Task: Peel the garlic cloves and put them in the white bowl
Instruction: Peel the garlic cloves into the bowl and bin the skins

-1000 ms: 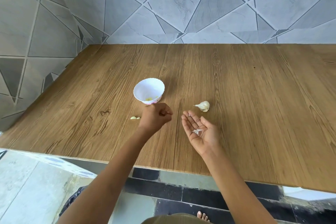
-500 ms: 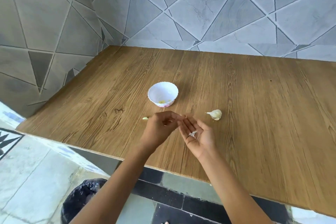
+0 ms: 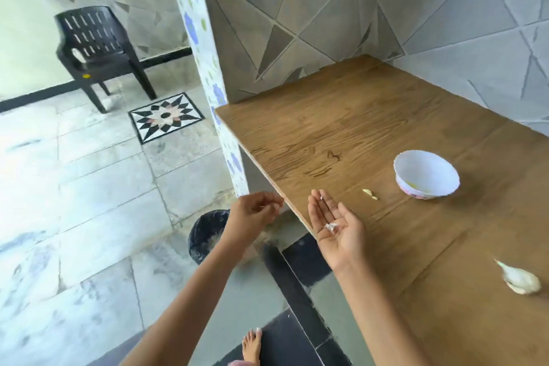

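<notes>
The right hand [image 3: 338, 232] lay open, palm up, carrying garlic skin scraps [image 3: 330, 226]; the left hand [image 3: 252, 217] hovered near a black bin [image 3: 205, 232], fingertips curled together (whether pinching anything, unclear).

Bright daylight, seemingly from left; motion blur, wide-angle warp.

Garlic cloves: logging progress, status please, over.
Left hand curled near black bin, contents unclear. Right hand open, palm up, peel scraps on it. Loose cloves on table, outside white bowl. Nothing in the way.
</notes>
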`<action>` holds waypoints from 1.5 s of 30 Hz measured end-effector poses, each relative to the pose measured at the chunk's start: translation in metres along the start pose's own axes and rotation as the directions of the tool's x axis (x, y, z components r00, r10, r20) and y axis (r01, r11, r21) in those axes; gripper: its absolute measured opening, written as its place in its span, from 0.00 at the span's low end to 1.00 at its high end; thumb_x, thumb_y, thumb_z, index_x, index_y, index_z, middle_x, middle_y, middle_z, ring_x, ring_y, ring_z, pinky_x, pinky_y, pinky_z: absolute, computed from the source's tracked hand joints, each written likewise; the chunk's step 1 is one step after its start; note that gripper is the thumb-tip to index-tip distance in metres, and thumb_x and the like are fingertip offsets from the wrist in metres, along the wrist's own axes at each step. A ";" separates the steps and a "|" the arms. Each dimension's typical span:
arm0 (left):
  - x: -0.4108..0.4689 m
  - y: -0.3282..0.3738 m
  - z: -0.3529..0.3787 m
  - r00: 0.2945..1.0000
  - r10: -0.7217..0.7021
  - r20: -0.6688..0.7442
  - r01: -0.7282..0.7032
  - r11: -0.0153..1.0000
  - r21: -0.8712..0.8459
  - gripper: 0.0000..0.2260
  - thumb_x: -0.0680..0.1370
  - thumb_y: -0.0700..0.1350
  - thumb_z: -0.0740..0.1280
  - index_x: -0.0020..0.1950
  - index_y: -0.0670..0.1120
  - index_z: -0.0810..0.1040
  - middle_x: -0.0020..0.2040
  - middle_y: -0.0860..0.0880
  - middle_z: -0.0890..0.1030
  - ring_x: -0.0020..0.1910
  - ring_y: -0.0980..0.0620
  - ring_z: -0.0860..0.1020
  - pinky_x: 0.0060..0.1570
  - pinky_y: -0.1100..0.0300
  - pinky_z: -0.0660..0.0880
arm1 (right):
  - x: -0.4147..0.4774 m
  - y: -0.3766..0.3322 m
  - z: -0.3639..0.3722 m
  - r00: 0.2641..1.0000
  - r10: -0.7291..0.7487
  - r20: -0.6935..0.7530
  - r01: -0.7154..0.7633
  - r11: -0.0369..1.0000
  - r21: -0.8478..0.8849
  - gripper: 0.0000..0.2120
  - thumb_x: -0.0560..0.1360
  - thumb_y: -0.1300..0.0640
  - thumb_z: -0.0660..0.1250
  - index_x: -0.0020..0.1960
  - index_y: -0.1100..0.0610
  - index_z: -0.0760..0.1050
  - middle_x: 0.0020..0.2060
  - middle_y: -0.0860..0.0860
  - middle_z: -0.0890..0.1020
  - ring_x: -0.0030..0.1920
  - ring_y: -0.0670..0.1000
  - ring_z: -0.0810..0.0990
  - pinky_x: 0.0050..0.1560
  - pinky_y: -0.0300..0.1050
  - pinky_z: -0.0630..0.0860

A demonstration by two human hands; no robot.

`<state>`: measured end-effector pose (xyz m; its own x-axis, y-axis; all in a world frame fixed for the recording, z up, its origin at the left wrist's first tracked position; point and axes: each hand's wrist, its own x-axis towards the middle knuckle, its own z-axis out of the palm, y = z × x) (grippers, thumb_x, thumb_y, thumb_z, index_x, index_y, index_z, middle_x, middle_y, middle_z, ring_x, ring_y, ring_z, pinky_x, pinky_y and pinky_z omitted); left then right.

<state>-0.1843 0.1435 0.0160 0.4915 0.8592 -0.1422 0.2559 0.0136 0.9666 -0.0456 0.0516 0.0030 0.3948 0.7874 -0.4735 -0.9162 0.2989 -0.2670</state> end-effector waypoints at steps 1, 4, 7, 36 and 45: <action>0.002 -0.007 -0.020 0.998 -0.012 -0.063 0.010 0.999 -0.035 0.09 0.76 0.33 0.65 0.44 0.44 0.82 0.40 0.46 0.82 0.39 0.51 0.78 0.42 0.60 0.77 | 0.012 0.018 0.012 0.998 0.055 0.005 -0.055 0.998 -0.037 0.17 0.81 0.59 0.51 0.54 0.68 0.75 0.45 0.62 0.83 0.44 0.56 0.84 0.50 0.47 0.80; 0.007 -0.020 -0.053 0.990 -0.058 -0.130 0.047 0.995 -0.087 0.09 0.76 0.33 0.66 0.43 0.45 0.83 0.41 0.44 0.83 0.39 0.51 0.79 0.44 0.58 0.77 | 0.033 0.049 0.028 0.995 0.100 0.014 -0.099 0.992 -0.083 0.15 0.82 0.61 0.52 0.53 0.68 0.75 0.44 0.61 0.83 0.43 0.54 0.84 0.50 0.46 0.79; 0.024 -0.042 -0.094 0.973 -0.114 -0.203 0.093 0.989 -0.112 0.08 0.75 0.32 0.66 0.45 0.42 0.83 0.44 0.40 0.84 0.39 0.50 0.80 0.46 0.58 0.78 | 0.071 0.094 0.045 0.986 0.166 -0.009 -0.166 0.978 -0.123 0.14 0.82 0.61 0.53 0.50 0.67 0.75 0.42 0.60 0.84 0.42 0.53 0.84 0.50 0.45 0.79; 0.350 -0.635 -0.170 0.842 -0.524 -0.125 0.539 0.829 0.153 0.09 0.77 0.40 0.65 0.55 0.47 0.81 0.48 0.55 0.80 0.42 0.56 0.77 0.40 0.73 0.68 | 0.607 0.433 -0.253 0.670 0.236 -0.703 -0.702 0.510 -0.498 0.26 0.83 0.47 0.49 0.73 0.65 0.61 0.70 0.60 0.67 0.69 0.56 0.67 0.61 0.47 0.67; 0.339 -0.648 -0.117 0.956 -0.264 0.127 0.273 0.960 -0.062 0.17 0.82 0.53 0.52 0.71 0.60 0.64 0.75 0.52 0.63 0.76 0.58 0.54 0.75 0.59 0.47 | 0.603 0.430 -0.259 0.606 0.404 -0.685 -0.741 0.599 -0.303 0.31 0.80 0.39 0.50 0.71 0.62 0.64 0.67 0.59 0.71 0.71 0.58 0.66 0.72 0.54 0.59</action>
<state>-0.2810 0.4863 -0.6334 0.5083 0.7528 -0.4183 0.3287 0.2794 0.9022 -0.1833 0.5154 -0.6141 -0.0840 0.2293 -0.9697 -0.8207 -0.5679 -0.0632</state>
